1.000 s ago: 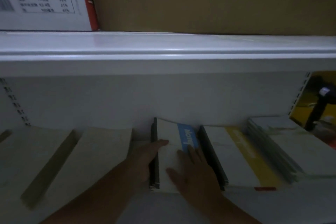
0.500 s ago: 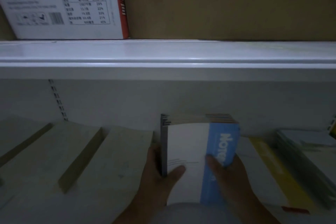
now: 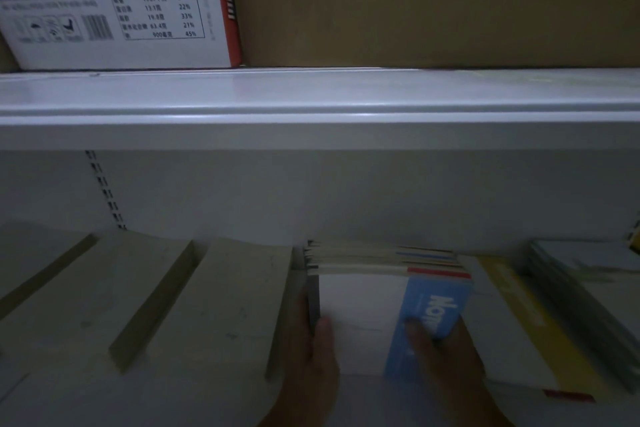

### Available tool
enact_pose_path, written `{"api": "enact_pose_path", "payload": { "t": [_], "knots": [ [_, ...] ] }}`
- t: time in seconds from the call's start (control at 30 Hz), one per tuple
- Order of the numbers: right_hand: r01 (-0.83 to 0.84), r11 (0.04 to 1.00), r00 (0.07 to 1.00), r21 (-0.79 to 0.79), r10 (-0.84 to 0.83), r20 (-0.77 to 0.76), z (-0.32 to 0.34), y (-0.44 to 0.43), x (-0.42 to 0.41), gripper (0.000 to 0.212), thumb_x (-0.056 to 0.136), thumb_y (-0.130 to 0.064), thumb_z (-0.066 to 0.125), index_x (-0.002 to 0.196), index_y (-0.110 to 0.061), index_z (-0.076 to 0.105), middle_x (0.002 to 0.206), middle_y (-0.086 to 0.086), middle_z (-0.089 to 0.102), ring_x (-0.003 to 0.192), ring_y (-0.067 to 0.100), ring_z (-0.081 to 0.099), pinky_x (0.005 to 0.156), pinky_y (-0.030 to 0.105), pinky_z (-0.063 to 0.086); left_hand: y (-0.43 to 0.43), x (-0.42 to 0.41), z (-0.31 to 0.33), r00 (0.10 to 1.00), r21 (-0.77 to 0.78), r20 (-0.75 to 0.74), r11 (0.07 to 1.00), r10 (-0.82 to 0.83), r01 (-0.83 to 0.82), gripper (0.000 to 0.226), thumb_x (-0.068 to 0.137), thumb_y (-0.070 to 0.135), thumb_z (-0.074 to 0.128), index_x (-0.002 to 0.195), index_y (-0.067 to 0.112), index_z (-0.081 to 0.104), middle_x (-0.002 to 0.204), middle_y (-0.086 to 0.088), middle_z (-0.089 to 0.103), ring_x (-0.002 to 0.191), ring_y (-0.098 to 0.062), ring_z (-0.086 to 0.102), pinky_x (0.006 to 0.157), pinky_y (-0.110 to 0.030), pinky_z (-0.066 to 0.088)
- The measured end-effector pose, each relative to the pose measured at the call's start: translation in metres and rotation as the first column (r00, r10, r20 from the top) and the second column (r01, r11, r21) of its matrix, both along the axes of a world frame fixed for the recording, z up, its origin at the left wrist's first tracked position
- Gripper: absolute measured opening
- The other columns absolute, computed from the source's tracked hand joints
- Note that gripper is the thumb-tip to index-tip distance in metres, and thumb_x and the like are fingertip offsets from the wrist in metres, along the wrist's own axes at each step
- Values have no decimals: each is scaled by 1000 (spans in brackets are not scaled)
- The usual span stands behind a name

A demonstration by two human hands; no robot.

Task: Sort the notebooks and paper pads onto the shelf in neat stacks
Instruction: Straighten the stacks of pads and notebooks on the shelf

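Observation:
A stack of notebooks [image 3: 360, 308] with a white and blue top cover sits on the lower shelf, its front end tilted up toward me. My left hand [image 3: 311, 357] grips its left spine edge, thumb on the white cover. My right hand [image 3: 446, 354] holds the right side, thumb on the blue band. Right of it lies a white and yellow notebook stack [image 3: 519, 329], and a further pale stack [image 3: 588, 284] lies at the far right.
Beige paper pads [image 3: 221, 302] lie in rows on the left of the lower shelf. The white upper shelf edge [image 3: 311, 114] juts out overhead, carrying a printed white and red carton [image 3: 121, 7] and a brown cardboard box [image 3: 433, 3].
The notebook stack went from lying flat to being lifted and tipped up between both hands. The camera view shifted left and closer.

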State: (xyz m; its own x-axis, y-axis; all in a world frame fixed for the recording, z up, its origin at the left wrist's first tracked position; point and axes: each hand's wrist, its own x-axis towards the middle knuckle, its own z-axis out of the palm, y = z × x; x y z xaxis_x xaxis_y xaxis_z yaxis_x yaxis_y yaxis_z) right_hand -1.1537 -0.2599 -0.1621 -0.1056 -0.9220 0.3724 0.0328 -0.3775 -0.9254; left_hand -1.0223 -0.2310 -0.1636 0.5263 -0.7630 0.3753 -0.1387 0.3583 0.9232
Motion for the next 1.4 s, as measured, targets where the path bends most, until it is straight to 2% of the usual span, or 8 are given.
{"api": "enact_pose_path", "payload": {
  "t": [0.07,0.13,0.27,0.6,0.8,0.97,1.13,1.4],
  "knots": [
    [39,999,998,-2,-39,-40,-4,1,1,43,54,-20,59,94,-5,53,74,-15,54,57,-30,50,55,-7,35,2,-3,-4,999,-55,22,998,37,-36,16,96,43,47,110,46,54,101,60,39,99,44,25,89,14,14],
    [35,999,998,-2,-35,-53,-9,0,-1,47,56,-15,55,102,-3,51,78,-14,56,60,-28,52,56,-6,37,-4,0,-11,990,10,53,992,127,-128,87,77,82,34,120,11,60,108,50,50,101,45,20,95,10,14],
    [4,999,993,-47,-9,-117,-7,2,-3,48,64,-16,52,111,-10,43,89,-20,55,74,-36,46,66,-10,32,1,8,-17,959,-20,237,988,156,-156,85,96,52,23,122,-27,38,143,24,41,122,33,15,97,5,19],
    [21,1000,988,-11,-23,-153,-17,-5,-2,49,69,-23,63,113,-8,48,88,-8,57,72,-25,56,61,-4,40,-9,9,-25,977,2,192,995,94,-96,43,88,26,39,128,14,29,127,14,24,103,42,23,84,15,16],
    [52,998,985,37,-46,-167,-2,-5,6,48,73,-50,71,114,-34,52,96,-22,63,89,-6,61,81,20,47,-15,18,0,882,-86,354,950,310,-300,22,98,15,48,111,10,65,111,-2,65,107,-4,52,92,-4,34],
    [-48,882,984,468,123,-130,22,-34,16,36,86,-43,61,112,-17,61,88,-2,64,76,13,62,54,18,48,-31,43,10,958,451,149,879,-245,155,70,92,51,46,150,18,25,149,0,38,136,-18,38,116,-31,24],
    [-118,628,978,769,208,-21,9,-49,22,69,82,-51,61,133,-6,50,120,14,59,105,31,59,88,39,48,-1,47,-24,843,514,297,819,-448,254,125,62,27,85,148,34,-5,147,21,24,133,3,26,102,-6,22],
    [-124,596,982,793,187,13,10,-59,21,49,85,-47,61,106,-3,61,96,15,63,71,25,59,59,32,49,4,49,-44,802,561,454,824,-388,81,105,74,16,65,128,63,-12,154,10,28,132,-10,42,97,-15,38]
  ]
}}
